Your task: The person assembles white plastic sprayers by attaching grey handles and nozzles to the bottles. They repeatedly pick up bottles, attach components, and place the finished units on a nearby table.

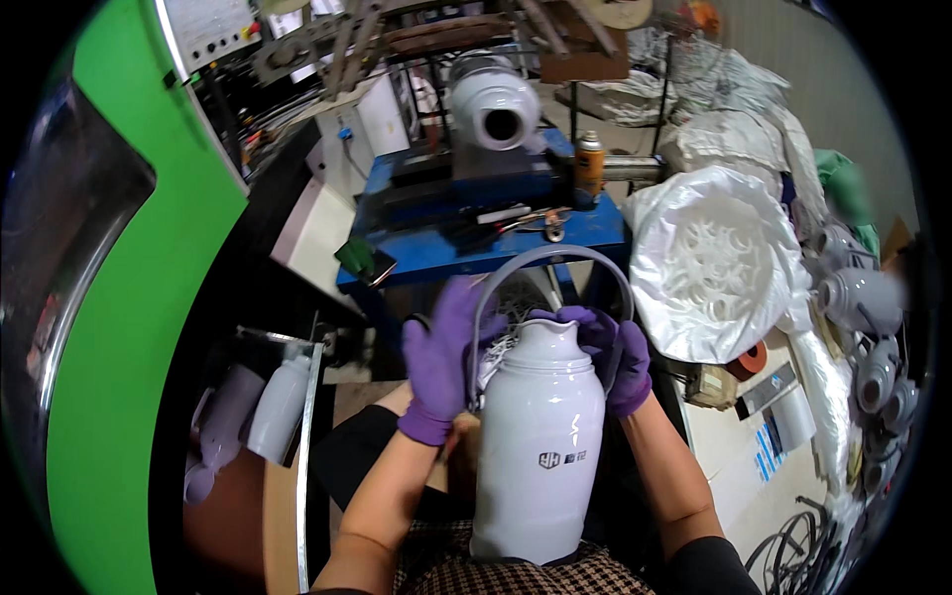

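Note:
A pale grey jug-shaped flask (540, 446) stands upright in my lap, a short spout at its top and a dark printed mark on its front. Its hooped grey carrying handle (551, 253) is raised over the neck. My left hand (436, 362), in a purple glove, is beside the handle's left side, fingers apart and slightly blurred. On the other side, my right hand (620, 362), gloved alike, is closed around the handle's right side near the neck. Some of its fingers reach behind the spout and are partly hidden.
Ahead is a blue workbench (595, 230) with another grey flask (493, 104) lying on it, a spray can (589, 167) and hand tools. At right, a white sack (666, 317) holds pale rings; several grey flasks lie beyond. Grey parts (283, 407) sit at left beside a green panel (109, 347).

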`<action>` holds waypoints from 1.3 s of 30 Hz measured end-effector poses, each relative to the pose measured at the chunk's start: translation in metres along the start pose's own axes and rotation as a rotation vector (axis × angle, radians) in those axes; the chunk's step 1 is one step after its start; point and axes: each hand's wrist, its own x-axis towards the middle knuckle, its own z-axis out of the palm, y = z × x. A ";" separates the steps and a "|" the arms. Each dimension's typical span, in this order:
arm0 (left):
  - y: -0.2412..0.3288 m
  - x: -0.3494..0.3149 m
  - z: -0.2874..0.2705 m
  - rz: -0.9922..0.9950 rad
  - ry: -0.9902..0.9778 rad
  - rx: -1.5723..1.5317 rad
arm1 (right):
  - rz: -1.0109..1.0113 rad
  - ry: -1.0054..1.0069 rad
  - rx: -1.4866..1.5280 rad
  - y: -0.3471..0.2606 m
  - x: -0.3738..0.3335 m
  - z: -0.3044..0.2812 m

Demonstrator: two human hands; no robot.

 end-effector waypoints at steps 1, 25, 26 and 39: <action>0.000 0.000 0.011 -0.152 -0.040 -0.410 | 0.007 -0.017 0.029 0.004 0.002 0.000; 0.081 -0.030 0.009 0.917 -0.555 0.549 | 0.140 -0.068 0.360 0.036 0.030 0.006; 0.075 -0.024 0.011 0.895 -0.469 0.462 | 0.159 -0.010 0.352 0.039 0.027 0.002; 0.046 -0.100 -0.017 0.534 -0.004 0.800 | 0.147 0.507 -0.676 -0.103 -0.048 0.009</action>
